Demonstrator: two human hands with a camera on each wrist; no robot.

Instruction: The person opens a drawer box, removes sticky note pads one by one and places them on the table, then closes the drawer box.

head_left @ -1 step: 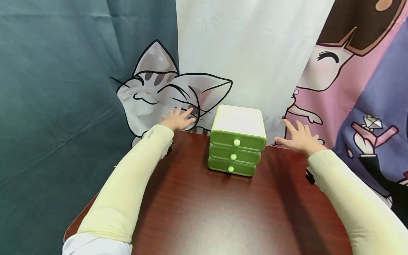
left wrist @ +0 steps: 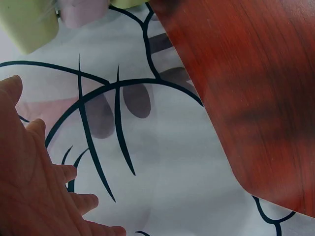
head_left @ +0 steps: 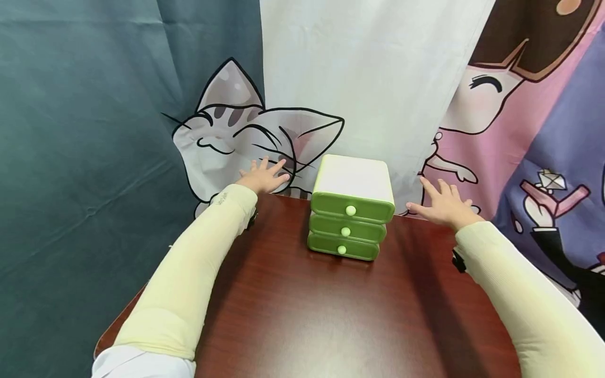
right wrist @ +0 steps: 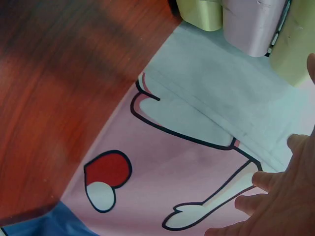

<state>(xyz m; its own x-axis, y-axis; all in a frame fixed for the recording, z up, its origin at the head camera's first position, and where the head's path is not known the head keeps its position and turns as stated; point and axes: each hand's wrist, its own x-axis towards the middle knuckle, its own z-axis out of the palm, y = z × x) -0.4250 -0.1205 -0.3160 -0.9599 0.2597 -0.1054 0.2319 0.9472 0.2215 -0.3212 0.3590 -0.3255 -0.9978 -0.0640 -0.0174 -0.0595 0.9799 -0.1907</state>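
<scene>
A small chest of drawers (head_left: 352, 178) with a white top and green drawer fronts stands at the back of the table. Its three drawers, each with a pale round knob (head_left: 351, 210), look pushed in. My left hand (head_left: 264, 177) hovers to its left with fingers spread, holding nothing. To the right of the chest, my right hand (head_left: 444, 203) is also raised with spread fingers and an empty palm. Neither hand touches the chest. Part of the chest's pale side (left wrist: 29, 24) shows at the top of the left wrist view, and another part (right wrist: 251, 24) in the right wrist view.
The chest rests on a dark red-brown wooden table (head_left: 302, 315). Behind the table's far edge hangs a printed curtain (head_left: 378, 79) with a cartoon cat and a cartoon figure. A rounded table corner (left wrist: 251, 182) shows in the left wrist view.
</scene>
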